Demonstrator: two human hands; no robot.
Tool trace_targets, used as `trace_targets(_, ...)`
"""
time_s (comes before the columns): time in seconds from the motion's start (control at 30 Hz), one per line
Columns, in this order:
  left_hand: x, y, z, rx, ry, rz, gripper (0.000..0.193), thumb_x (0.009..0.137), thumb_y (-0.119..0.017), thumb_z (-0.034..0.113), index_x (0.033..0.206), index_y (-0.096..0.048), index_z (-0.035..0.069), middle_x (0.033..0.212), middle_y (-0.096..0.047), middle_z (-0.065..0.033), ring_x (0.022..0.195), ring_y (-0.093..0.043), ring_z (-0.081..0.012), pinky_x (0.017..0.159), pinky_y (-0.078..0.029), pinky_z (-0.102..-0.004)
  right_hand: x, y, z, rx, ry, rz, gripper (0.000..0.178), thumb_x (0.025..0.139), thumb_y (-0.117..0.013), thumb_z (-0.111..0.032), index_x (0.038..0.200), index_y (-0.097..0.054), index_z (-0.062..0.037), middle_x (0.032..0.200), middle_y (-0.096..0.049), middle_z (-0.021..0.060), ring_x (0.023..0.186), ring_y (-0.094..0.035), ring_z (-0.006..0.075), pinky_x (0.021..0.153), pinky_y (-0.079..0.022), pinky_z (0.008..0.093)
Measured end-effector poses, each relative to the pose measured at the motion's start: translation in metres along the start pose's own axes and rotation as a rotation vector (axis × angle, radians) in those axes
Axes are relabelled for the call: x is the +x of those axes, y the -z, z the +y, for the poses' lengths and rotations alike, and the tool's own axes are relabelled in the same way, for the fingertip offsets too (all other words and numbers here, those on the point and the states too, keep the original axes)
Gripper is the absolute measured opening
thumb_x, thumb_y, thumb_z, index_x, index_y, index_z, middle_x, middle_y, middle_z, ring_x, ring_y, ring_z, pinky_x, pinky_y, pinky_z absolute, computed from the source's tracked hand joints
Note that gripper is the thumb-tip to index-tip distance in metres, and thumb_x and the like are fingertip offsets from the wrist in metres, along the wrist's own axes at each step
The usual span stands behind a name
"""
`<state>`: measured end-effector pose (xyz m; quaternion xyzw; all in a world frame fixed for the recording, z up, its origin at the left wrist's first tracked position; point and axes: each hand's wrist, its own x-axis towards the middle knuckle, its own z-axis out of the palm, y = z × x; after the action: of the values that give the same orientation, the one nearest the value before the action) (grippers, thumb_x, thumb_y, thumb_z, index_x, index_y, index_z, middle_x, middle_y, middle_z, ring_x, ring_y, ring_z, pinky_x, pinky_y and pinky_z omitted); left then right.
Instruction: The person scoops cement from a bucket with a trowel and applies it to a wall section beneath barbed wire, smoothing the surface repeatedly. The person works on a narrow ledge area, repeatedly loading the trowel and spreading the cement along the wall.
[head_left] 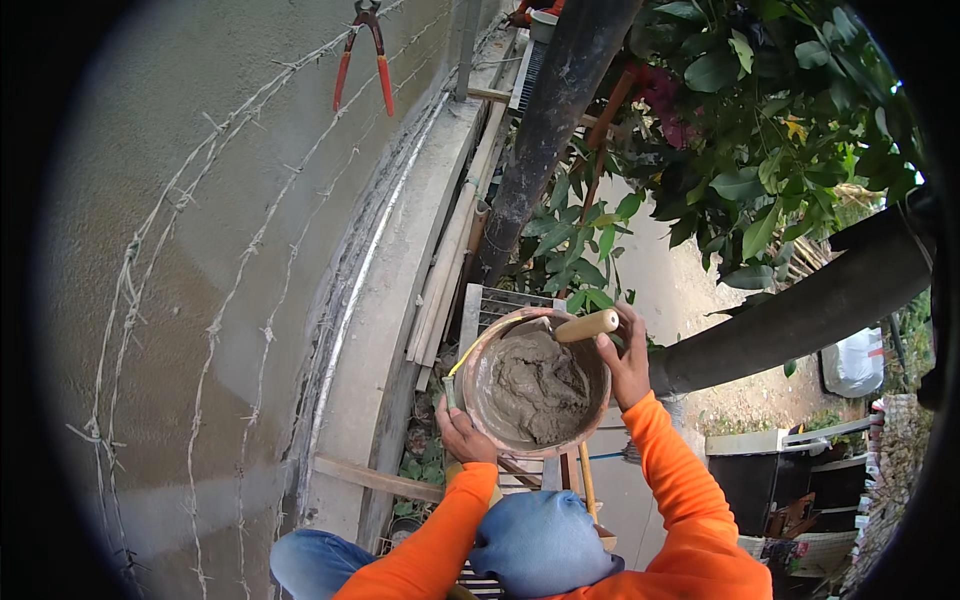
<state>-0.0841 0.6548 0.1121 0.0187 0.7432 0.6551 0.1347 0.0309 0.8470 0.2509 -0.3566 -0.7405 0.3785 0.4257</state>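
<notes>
A round bucket (476,391) of wet grey mortar (541,391) stands in front of me, above my jeans-clad knee. My left hand (464,436) is closed on its near left side, beside the grip of the yellow bail handle (462,362). On the far right, my right hand (629,362) holds the rim, with the thumb by the trowel's wooden handle (587,326). The trowel rests across the bucket's far rim, and its blade is mostly hidden. Fingers of both hands are partly out of sight behind the bucket.
Barbed wire (262,215) runs along the plastered wall (215,300) on my left, with red-handled pincers (366,60) hanging on it. A concrete ledge (385,290) lies below. Dark pipes (790,300) and leafy branches (740,185) crowd the right. Another person's sleeve (522,14) shows far ahead.
</notes>
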Motion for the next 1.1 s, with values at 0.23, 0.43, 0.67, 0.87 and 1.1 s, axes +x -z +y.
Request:
trace_targets(0.23,-0.001,-0.005,0.004,-0.017,-0.062,0.053,0.049,0.106,-0.040,0.028,0.139,-0.055,-0.005,0.130,-0.064,-0.0312,0.117,-0.064,-0.0456,0.098,-0.049,-0.0481,-0.269,0.103,-0.097,0.123,-0.969,-0.295,0.069,0.109,-0.042,-0.054,0.138,-0.057,0.0062,0.128,-0.066,0.0211,0.116,-0.067,0.0308,0.105,-0.051,0.0433)
trace_targets(0.43,-0.005,0.002,0.015,0.031,-0.042,0.031,0.045,0.107,-0.038,0.027,0.140,-0.056,0.002,0.124,-0.067,-0.0289,0.110,-0.067,-0.0467,0.091,-0.052,-0.0513,-0.364,0.084,-0.090,-0.180,-0.349,-0.280,0.077,0.107,-0.040,-0.059,0.145,-0.049,0.0067,0.139,-0.058,0.0244,0.127,-0.058,0.0346,0.112,-0.043,0.0462)
trace_targets(0.67,-0.011,0.012,0.034,0.078,0.022,-0.001,0.044,0.110,-0.035,0.030,0.143,-0.053,0.006,0.128,-0.065,-0.0267,0.116,-0.064,-0.0453,0.096,-0.048,-0.0532,-0.384,0.085,-0.087,-0.235,-0.253,-0.365,0.080,0.105,-0.042,-0.058,0.150,-0.041,0.0078,0.146,-0.050,0.0270,0.135,-0.050,0.0380,0.115,-0.037,0.0479)
trace_targets(0.87,-0.009,0.016,0.033,0.107,0.042,-0.036,0.045,0.110,-0.035,0.033,0.143,-0.053,0.008,0.129,-0.065,-0.0268,0.116,-0.063,-0.0463,0.094,-0.048,-0.0539,-0.387,0.086,-0.077,-0.255,-0.218,-0.390,0.083,0.104,-0.043,-0.057,0.154,-0.035,0.0087,0.153,-0.043,0.0293,0.142,-0.043,0.0409,0.119,-0.032,0.0493)
trace_targets(1.1,-0.009,0.014,0.029,0.094,0.102,-0.039,0.044,0.110,-0.035,0.032,0.144,-0.053,0.010,0.121,-0.068,-0.0272,0.109,-0.065,-0.0476,0.091,-0.048,-0.0557,-0.390,0.087,-0.071,-0.297,-0.218,-0.414,0.089,0.102,-0.045,-0.057,0.158,-0.028,0.0098,0.160,-0.036,0.0320,0.149,-0.035,0.0442,0.122,-0.026,0.0510)
